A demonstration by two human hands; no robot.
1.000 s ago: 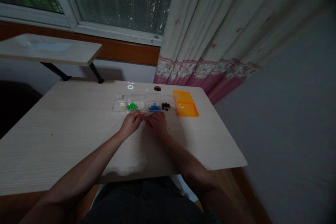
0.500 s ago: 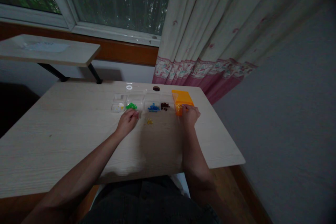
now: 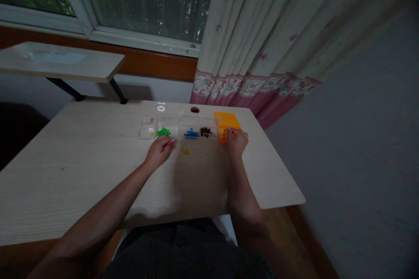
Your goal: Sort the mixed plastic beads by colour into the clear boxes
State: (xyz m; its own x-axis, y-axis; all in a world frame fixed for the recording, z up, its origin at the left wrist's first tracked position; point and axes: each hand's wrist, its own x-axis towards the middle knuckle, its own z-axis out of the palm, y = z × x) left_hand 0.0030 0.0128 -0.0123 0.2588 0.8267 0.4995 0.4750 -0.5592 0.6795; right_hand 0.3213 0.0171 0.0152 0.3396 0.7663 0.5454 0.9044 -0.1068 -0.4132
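My right hand (image 3: pixel 237 141) lies on the near edge of an orange tray (image 3: pixel 226 122) that holds small pale yellow beads, its fingers curled over the rim. My left hand (image 3: pixel 160 150) rests on the table in a loose fist just below a clear divided box (image 3: pixel 176 127). That box holds yellow, green (image 3: pixel 163 132), blue (image 3: pixel 191 133) and dark brown (image 3: pixel 206 131) beads in separate compartments. A small heap of yellow beads (image 3: pixel 186 151) lies loose on the table between my hands.
The pale wooden table (image 3: pixel 98 170) has a cable hole (image 3: pixel 194 109) at its back edge. A raised shelf (image 3: pixel 59 61) stands at the back left under the window. A flowered curtain (image 3: pixel 262 43) hangs at the right, beside the table's right edge.
My hands were together over the table; the right hand moved right to the orange tray, uncovering the loose yellow beads. The left hand stayed nearly still.
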